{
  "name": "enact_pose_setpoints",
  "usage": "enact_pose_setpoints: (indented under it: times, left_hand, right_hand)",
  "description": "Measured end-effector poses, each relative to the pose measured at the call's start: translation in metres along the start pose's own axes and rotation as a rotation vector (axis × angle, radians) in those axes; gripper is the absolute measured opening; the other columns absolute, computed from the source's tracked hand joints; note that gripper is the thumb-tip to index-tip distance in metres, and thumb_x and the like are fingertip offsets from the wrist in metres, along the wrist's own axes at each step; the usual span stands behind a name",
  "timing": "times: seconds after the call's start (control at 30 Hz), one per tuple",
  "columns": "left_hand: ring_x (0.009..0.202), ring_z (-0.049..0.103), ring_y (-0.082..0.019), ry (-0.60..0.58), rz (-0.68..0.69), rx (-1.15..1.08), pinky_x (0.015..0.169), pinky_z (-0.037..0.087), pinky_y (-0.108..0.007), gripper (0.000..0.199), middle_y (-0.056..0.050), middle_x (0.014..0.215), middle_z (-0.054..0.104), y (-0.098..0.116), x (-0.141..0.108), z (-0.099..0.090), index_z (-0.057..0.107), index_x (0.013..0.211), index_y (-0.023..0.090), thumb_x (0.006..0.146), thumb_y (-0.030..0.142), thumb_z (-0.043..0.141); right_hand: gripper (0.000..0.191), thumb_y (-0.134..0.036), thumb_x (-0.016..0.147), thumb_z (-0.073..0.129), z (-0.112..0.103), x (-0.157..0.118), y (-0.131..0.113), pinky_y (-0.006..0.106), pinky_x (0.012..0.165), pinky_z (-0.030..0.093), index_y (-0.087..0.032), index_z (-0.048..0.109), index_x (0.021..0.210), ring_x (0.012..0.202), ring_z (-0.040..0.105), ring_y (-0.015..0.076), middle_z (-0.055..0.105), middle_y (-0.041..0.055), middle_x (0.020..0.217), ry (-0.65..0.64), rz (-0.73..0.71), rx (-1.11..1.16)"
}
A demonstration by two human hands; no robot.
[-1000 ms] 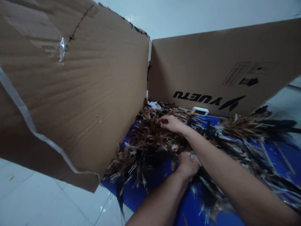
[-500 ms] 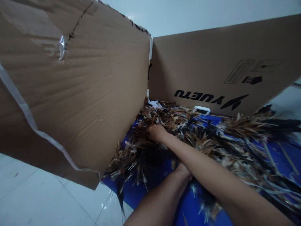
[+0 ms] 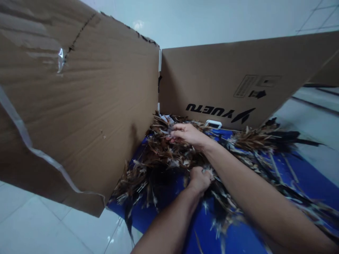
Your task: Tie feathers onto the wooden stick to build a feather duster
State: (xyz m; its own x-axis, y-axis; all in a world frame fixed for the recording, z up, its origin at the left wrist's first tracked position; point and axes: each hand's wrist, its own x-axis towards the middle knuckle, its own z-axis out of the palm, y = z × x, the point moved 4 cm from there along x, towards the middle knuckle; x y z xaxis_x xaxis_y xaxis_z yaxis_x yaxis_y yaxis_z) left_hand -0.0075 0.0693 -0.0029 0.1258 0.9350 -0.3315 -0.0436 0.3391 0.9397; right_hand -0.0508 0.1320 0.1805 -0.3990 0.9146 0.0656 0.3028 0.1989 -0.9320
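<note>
Brown, black and white feathers [image 3: 169,151] lie in a loose heap over a blue surface [image 3: 209,233]. My right hand [image 3: 188,135] is over the far part of the heap, its thumb and fingers pinched on a small greyish tuft of feathers. Closer to me, my left hand [image 3: 199,180] is closed at the near edge of the heap, under my right forearm. Pale feather ends show beside its fingers. A crumpled whitish scrap [image 3: 166,118] rests in the corner behind my right hand.
Cardboard panels rise on the left [image 3: 116,106] and at the back [image 3: 206,77], meeting in a corner. A white-framed small device [image 3: 213,124] sits at the foot of the back panel. Long dark feathers [image 3: 286,137] stick out to the right. Pale floor tiles [image 3: 66,225] show lower left.
My right hand has lifted from deep in the feathers, now pinching a tuft. My left hand, formerly hidden under the right forearm, shows in view. The view has shifted slightly right.
</note>
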Motion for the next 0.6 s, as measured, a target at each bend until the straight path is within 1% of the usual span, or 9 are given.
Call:
enact_pose_setpoints:
  times: [0.07,0.17,0.23,0.27,0.33,0.4,0.5,0.6]
  left_hand:
    - [0.052,0.047,-0.011,0.023,0.040,0.062,0.048,0.033,-0.021,0.021,0.000,0.052,0.054,-0.001,0.002,0.000,0.054,0.057,0.016,0.065,0.033,0.062]
    - [0.048,0.046,-0.009,0.010,0.062,0.084,0.046,0.033,-0.020,0.021,-0.001,0.055,0.056,0.001,0.002,0.000,0.057,0.061,0.015,0.068,0.035,0.060]
    - [0.046,0.044,-0.008,-0.008,0.060,0.062,0.045,0.033,-0.019,0.022,-0.001,0.055,0.057,0.004,0.000,-0.001,0.058,0.063,0.014,0.069,0.035,0.059]
    - [0.044,0.043,-0.008,-0.018,0.062,0.048,0.044,0.032,-0.019,0.023,-0.001,0.053,0.056,0.006,-0.002,-0.001,0.058,0.063,0.013,0.069,0.035,0.059]
    - [0.042,0.041,-0.007,-0.037,0.079,0.029,0.042,0.031,-0.018,0.024,0.000,0.050,0.053,0.009,-0.004,-0.001,0.058,0.063,0.013,0.069,0.035,0.059]
    - [0.041,0.040,-0.006,-0.051,0.093,0.030,0.042,0.030,-0.018,0.024,0.001,0.046,0.050,0.011,-0.005,-0.001,0.058,0.061,0.013,0.070,0.035,0.058]
    - [0.041,0.039,-0.006,-0.055,0.106,0.046,0.042,0.029,-0.017,0.024,0.002,0.044,0.047,0.012,-0.007,-0.001,0.058,0.060,0.013,0.070,0.035,0.058]
    - [0.043,0.040,-0.007,-0.045,0.129,0.061,0.043,0.030,-0.018,0.023,0.002,0.045,0.048,0.013,-0.009,-0.001,0.059,0.061,0.013,0.070,0.035,0.058]
  right_hand:
    - [0.013,-0.030,0.070,0.058,-0.016,-0.015,-0.009,0.021,0.051,0.035,-0.016,0.059,0.072,0.054,0.049,0.0090,0.059,-0.0020,0.062,0.075,-0.052,-0.033]
    - [0.017,-0.031,0.067,0.062,-0.044,-0.046,-0.018,0.021,0.053,0.034,-0.015,0.061,0.071,0.054,0.044,0.0077,0.053,-0.0041,0.058,0.245,-0.145,-0.105]
    - [0.019,-0.032,0.066,0.064,-0.060,-0.071,-0.015,0.021,0.053,0.034,-0.014,0.061,0.070,0.054,0.043,0.0075,0.052,-0.0039,0.058,0.324,-0.150,-0.090]
    - [0.020,-0.033,0.065,0.065,-0.067,-0.084,-0.010,0.022,0.052,0.034,-0.014,0.061,0.070,0.053,0.043,0.0074,0.052,-0.0037,0.059,0.353,-0.133,-0.050]
    - [0.024,-0.033,0.062,0.069,-0.076,-0.109,0.009,0.022,0.051,0.036,-0.014,0.061,0.074,0.053,0.045,0.0078,0.055,-0.0026,0.062,0.402,-0.057,0.071]
    - [0.030,-0.033,0.057,0.072,-0.078,-0.132,0.035,0.023,0.050,0.038,-0.014,0.059,0.078,0.053,0.049,0.0093,0.059,-0.0011,0.065,0.446,0.046,0.195]
    - [0.030,-0.032,0.055,0.074,-0.070,-0.157,0.077,0.023,0.047,0.039,-0.014,0.058,0.073,0.051,0.051,0.0103,0.059,-0.0001,0.060,0.457,0.176,0.318]
    - [0.028,-0.032,0.057,0.074,-0.056,-0.169,0.108,0.021,0.046,0.040,-0.013,0.058,0.070,0.053,0.052,0.0103,0.059,0.0014,0.061,0.428,0.249,0.453]
